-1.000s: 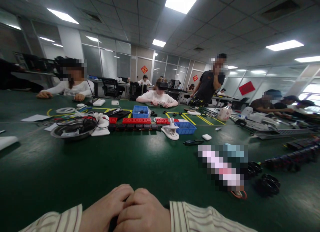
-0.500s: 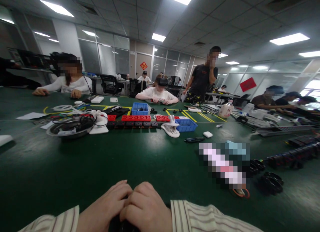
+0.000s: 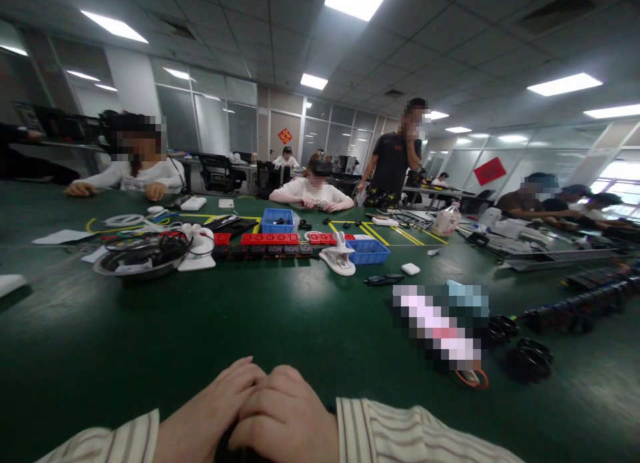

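My two hands rest together at the near edge of the green table [image 3: 280,323], both in striped sleeves. My right hand [image 3: 285,416] lies curled over the fingers of my left hand [image 3: 210,416]. A dark thing shows in the gap beneath them, too hidden to name. The bare green tabletop stretches out in front of both hands.
A metal bowl [image 3: 143,260] with cables stands far left. Red and black power strips [image 3: 270,244], two blue bins [image 3: 369,251] and a white clamp [image 3: 337,258] lie mid-table. Black rings [image 3: 529,360] sit right. Several people sit around the table; one person [image 3: 393,166] stands.
My hands have stayed clasped in the same place. The view shifted slightly. The standing person raised a hand to the face.
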{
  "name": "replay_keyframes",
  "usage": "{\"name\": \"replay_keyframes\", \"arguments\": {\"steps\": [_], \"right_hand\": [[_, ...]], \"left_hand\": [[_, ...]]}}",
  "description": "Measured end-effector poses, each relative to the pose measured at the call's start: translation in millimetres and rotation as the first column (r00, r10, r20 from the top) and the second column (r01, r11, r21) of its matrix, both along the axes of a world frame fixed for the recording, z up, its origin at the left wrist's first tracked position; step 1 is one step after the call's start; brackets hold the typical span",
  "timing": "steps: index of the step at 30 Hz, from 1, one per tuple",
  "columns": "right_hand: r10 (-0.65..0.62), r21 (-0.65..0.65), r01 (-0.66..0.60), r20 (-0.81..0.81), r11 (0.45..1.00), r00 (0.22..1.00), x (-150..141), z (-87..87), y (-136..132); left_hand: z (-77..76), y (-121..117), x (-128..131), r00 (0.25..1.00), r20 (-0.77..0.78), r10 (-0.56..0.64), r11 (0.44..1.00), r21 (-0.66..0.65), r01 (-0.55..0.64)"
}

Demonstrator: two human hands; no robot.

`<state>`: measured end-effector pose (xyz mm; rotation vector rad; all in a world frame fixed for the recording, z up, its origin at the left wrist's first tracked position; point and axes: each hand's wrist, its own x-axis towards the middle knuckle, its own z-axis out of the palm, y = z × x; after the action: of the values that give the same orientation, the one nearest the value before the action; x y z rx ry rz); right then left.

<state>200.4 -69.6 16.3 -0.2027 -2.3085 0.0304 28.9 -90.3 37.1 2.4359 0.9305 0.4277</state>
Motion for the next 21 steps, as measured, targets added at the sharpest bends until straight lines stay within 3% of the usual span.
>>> {"name": "replay_keyframes", "arguments": {"steps": [3, 6, 10, 16, 21], "right_hand": [[-0.168, -0.059, 0.17, 0.031, 0.984, 0.985, -3, -4.4, -1], [-0.215, -0.032, 0.218, 0.086, 0.975, 0.973, -4, -8.5, 0], [-0.162, -0.023, 0.168, 0.17, 0.986, 0.972, -2, -7.9, 4], [0.057, -0.027, -0.051, 0.332, 0.998, 0.942, 5, -2.0, 9], [0.138, 0.02, -0.149, 0.263, 0.989, 0.955, 6, -1.1, 10]], "left_hand": [[-4.5, 0, 0, 0.999, 0.013, 0.034, 0.996, 0.082, -0.035], [-3.7, 3, 0, 0.998, -0.063, 0.016, 0.999, 0.043, -0.013], [-0.9, 7, -3, 0.997, -0.068, -0.036, 0.998, -0.049, 0.033], [1.2, 8, -1, 0.997, -0.041, -0.058, 0.998, -0.019, 0.057], [2.6, 6, 1, 0.999, -0.022, -0.035, 0.999, -0.003, 0.034]]}}
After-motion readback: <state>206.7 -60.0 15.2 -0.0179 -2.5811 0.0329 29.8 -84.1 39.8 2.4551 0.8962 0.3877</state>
